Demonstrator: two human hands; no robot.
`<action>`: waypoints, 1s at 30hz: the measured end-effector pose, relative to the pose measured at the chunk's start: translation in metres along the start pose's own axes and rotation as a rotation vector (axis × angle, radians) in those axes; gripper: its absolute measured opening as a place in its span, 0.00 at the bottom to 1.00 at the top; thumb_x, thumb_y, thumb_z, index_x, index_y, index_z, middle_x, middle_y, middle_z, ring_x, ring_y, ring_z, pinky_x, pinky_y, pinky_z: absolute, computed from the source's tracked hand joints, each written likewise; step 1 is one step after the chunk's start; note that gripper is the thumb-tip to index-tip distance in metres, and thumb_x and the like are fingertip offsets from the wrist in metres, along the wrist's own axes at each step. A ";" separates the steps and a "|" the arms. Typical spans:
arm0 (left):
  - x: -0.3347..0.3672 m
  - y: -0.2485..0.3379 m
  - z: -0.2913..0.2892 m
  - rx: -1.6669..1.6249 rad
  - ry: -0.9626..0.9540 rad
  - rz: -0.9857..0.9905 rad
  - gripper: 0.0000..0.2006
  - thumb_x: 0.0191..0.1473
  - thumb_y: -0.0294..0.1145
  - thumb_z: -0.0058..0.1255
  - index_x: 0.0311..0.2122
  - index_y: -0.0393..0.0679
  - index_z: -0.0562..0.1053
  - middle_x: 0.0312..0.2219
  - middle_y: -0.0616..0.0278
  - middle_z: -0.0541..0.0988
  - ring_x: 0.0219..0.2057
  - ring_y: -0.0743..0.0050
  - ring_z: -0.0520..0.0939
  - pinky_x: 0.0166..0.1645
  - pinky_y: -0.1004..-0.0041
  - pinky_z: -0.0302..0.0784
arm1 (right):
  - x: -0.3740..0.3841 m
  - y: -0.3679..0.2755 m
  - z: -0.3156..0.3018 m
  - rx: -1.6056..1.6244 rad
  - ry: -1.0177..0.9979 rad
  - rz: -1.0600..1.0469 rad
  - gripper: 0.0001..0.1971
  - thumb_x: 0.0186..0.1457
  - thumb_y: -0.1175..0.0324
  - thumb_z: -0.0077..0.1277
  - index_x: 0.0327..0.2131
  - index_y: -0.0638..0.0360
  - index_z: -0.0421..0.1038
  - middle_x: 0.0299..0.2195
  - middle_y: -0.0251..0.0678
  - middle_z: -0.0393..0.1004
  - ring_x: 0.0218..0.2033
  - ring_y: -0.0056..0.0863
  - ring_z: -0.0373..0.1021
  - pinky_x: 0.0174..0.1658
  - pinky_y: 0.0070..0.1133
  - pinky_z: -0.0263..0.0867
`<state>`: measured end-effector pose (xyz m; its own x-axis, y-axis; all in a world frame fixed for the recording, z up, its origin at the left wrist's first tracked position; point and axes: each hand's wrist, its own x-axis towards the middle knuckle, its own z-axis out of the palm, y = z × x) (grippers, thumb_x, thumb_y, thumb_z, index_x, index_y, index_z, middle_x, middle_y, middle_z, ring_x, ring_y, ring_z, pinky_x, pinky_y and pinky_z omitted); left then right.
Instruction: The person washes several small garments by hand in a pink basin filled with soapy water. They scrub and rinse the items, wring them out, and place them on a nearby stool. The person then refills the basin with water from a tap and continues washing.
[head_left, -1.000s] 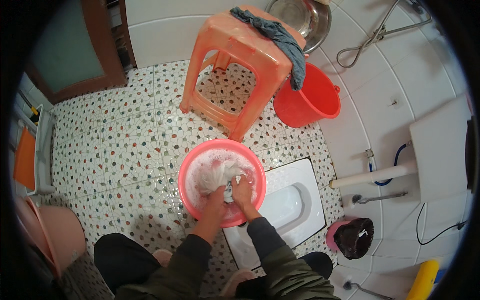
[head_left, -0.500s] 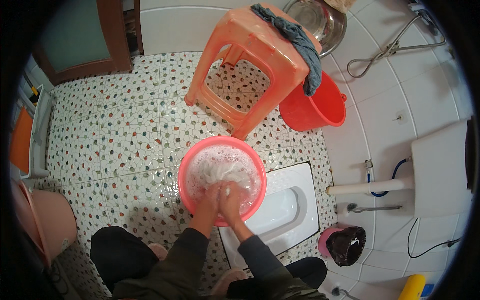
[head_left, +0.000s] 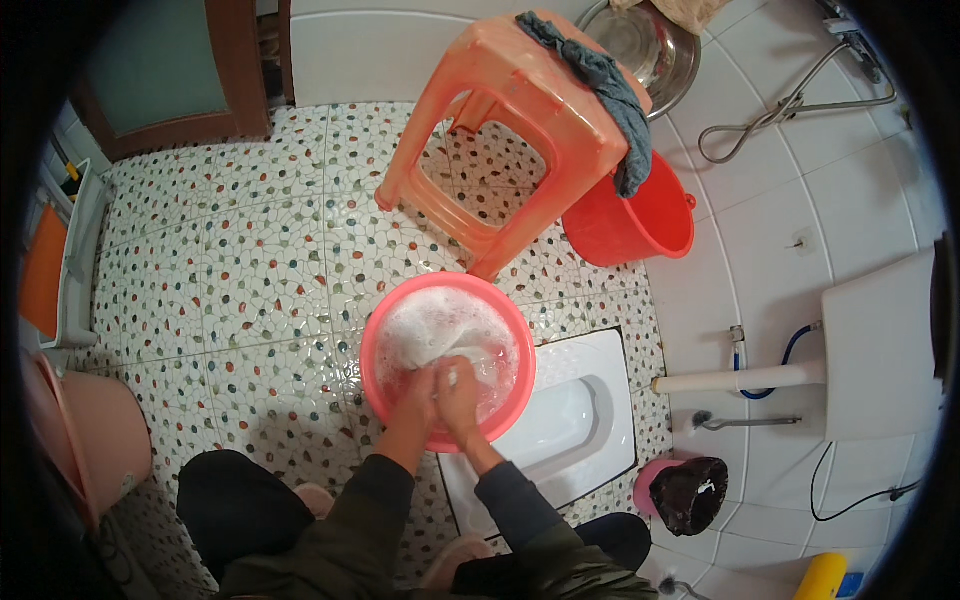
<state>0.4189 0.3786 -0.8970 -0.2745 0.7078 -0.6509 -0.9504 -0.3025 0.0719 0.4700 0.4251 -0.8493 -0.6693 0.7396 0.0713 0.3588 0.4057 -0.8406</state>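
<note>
Both of my hands are together in a pink basin [head_left: 445, 281] of foamy, soapy water on the floor. A white cloth [head_left: 478, 354] lies partly sunk in the suds just beyond my fingers. My right hand [head_left: 458, 393] is closed on the cloth, its knuckles turned up and specked with foam. Pressed against it, my left hand [head_left: 417, 392] is curled at the cloth too, with its fingers mostly hidden by the right hand and the water. The cloth's full outline is lost under the foam.
A white squat toilet [head_left: 520, 510] is right of the basin. Beyond stand an orange stool [head_left: 590, 115] with a grey-blue cloth [head_left: 600, 80] and a red bucket [head_left: 625, 225]. A lined bin [head_left: 690, 495] sits at right, a pink tub [head_left: 110, 430] at left.
The white cloth, bunched up ahead of my hands before, is now lower and flatter in the suds. My hands have shifted only slightly. The whole view has moved a little.
</note>
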 end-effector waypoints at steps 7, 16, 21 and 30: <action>-0.008 -0.010 0.028 0.467 0.274 0.236 0.17 0.56 0.37 0.52 0.45 0.35 0.73 0.38 0.59 0.79 0.36 0.68 0.80 0.39 0.67 0.75 | 0.033 0.069 -0.042 -0.366 -0.193 0.294 0.17 0.55 0.58 0.49 0.35 0.65 0.75 0.24 0.45 0.76 0.27 0.44 0.72 0.36 0.32 0.68; -0.019 0.022 0.039 -0.040 -0.180 -0.020 0.32 0.57 0.54 0.51 0.54 0.35 0.66 0.45 0.54 0.75 0.46 0.62 0.76 0.52 0.64 0.72 | 0.030 0.039 -0.053 -0.072 -0.439 0.186 0.35 0.58 0.58 0.55 0.62 0.65 0.52 0.46 0.44 0.74 0.44 0.28 0.72 0.47 0.25 0.69; -0.022 0.037 0.035 0.166 0.119 -0.130 0.30 0.58 0.57 0.48 0.52 0.37 0.68 0.43 0.53 0.76 0.44 0.60 0.78 0.51 0.59 0.74 | 0.035 0.005 -0.064 -0.446 -0.501 -0.062 0.32 0.51 0.69 0.59 0.60 0.60 0.60 0.46 0.51 0.73 0.44 0.42 0.73 0.49 0.31 0.68; -0.003 0.035 0.022 -0.012 -0.209 -0.175 0.24 0.62 0.50 0.45 0.50 0.37 0.70 0.43 0.53 0.78 0.41 0.62 0.80 0.46 0.61 0.78 | 0.006 -0.105 -0.098 -0.247 -0.709 -0.193 0.15 0.56 0.63 0.54 0.44 0.61 0.72 0.36 0.49 0.74 0.40 0.49 0.71 0.43 0.36 0.68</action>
<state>0.3834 0.3799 -0.8754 -0.1318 0.8659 -0.4826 -0.9846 -0.1707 -0.0375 0.4922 0.4396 -0.7074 -0.9613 0.1566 -0.2266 0.2724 0.6622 -0.6981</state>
